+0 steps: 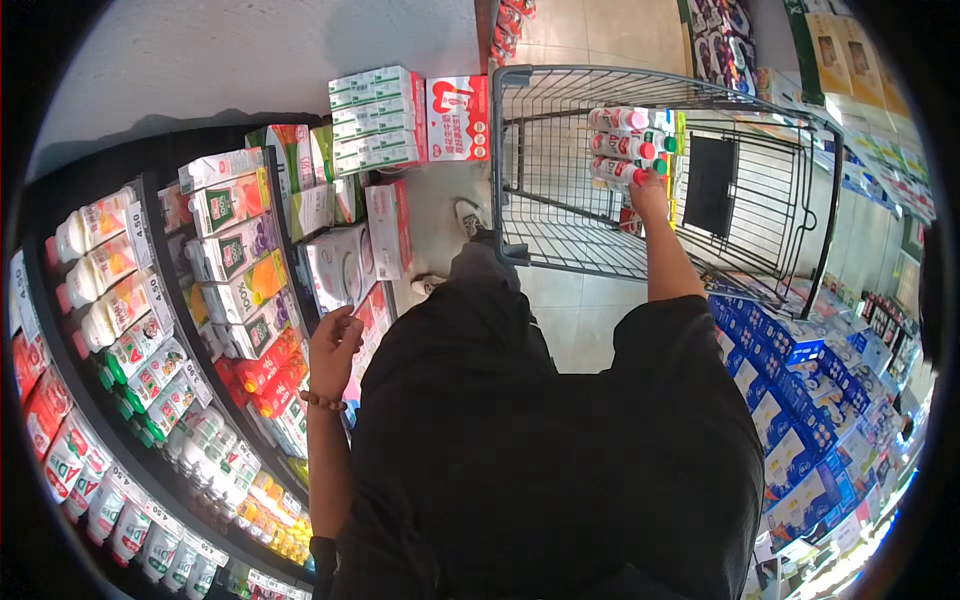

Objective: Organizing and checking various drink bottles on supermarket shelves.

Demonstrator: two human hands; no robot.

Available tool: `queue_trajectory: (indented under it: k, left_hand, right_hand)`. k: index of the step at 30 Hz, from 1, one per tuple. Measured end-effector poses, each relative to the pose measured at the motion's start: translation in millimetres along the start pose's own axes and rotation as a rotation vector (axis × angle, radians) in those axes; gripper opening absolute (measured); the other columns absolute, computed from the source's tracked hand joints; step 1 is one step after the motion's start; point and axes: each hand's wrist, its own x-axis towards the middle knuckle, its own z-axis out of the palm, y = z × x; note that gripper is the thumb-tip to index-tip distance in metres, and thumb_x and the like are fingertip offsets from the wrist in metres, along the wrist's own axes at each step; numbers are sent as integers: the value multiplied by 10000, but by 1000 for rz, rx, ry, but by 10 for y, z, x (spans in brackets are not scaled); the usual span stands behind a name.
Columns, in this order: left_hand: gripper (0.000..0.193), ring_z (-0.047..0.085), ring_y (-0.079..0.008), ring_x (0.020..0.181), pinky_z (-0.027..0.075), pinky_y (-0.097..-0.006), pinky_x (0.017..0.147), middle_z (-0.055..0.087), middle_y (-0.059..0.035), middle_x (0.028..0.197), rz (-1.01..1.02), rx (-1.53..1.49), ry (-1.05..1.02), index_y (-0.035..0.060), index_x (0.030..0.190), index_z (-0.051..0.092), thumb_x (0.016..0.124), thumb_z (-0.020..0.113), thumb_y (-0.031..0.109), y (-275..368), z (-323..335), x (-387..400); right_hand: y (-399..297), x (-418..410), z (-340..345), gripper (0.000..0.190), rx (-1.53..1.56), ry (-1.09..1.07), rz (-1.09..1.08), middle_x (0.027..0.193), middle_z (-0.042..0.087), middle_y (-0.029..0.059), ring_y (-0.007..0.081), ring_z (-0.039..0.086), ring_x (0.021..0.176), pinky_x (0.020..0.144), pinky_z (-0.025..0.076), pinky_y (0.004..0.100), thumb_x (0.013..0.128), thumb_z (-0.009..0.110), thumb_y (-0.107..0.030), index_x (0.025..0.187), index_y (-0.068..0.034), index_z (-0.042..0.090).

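My right hand reaches down into the wire shopping cart. Its fingertips are at the red cap of a white plastic drink bottle; whether they grip it is hidden. Alongside lie another red-capped bottle and a pink-capped bottle, all on their sides. Green caps show just beyond my fingers. My left hand hangs loosely curled and holds nothing, beside the shelves of drinks. A beaded bracelet circles its wrist.
On the left, shelves carry green-capped bottles, juice cartons and price tags. Stacked milk cartons and a red-and-white box stand ahead. Blue boxes are piled at right. The cart stands on a tiled floor.
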Motion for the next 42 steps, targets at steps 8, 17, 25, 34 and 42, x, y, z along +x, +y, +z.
queue_trajectory:
  k: [8, 17, 25, 34, 42]
  left_hand:
    - [405, 641, -109, 794, 537, -283, 724, 712, -52, 995, -44, 136, -11, -23, 1325, 637, 1005, 700, 219, -103, 92, 9]
    - [400, 663, -113, 840, 537, -288, 752, 723, -54, 1005, -3, 215, -37, -13, 1322, 643, 997, 704, 213, -111, 141, 119]
    - [383, 645, -105, 869, 529, -270, 772, 710, -43, 1021, 112, 117, -114, -3, 1330, 639, 1008, 702, 195, 174, 215, 221]
    - [385, 682, -183, 944, 579, -366, 848, 703, -132, 1187, 190, -257, -196, -43, 1361, 589, 1072, 611, 210, 595, 163, 263]
    - [954, 712, -415, 1109, 663, -487, 760, 600, -265, 1425, 173, -1016, -656, -35, 1550, 375, 989, 434, 734, 972, -20, -236]
  right_hand:
    - [-174, 124, 183, 672, 18, -128, 10, 1267, 678, 313, 455, 674, 1166, 1009, 537, 518, 924, 709, -426, 1419, -10, 526]
    - [-534, -97, 2, 580, -273, -225, 99, 1276, 711, 239, 391, 708, 1167, 984, 553, 532, 976, 634, -544, 1319, -76, 611]
    - [-901, -837, -829, 583, -73, -184, -158, 1108, 745, 246, 423, 714, 1052, 908, 557, 509, 937, 635, -582, 1221, -77, 702]
    - [-2053, -1829, -2628, 449, 337, -161, -618, 901, 728, 197, 301, 713, 799, 755, 560, 399, 932, 739, -355, 1227, -18, 713]
    - [-3596, -2538, -3134, 304, 806, -916, -1227, 1053, 704, 36, 86, 637, 935, 811, 516, 254, 967, 688, -109, 1238, 28, 686]
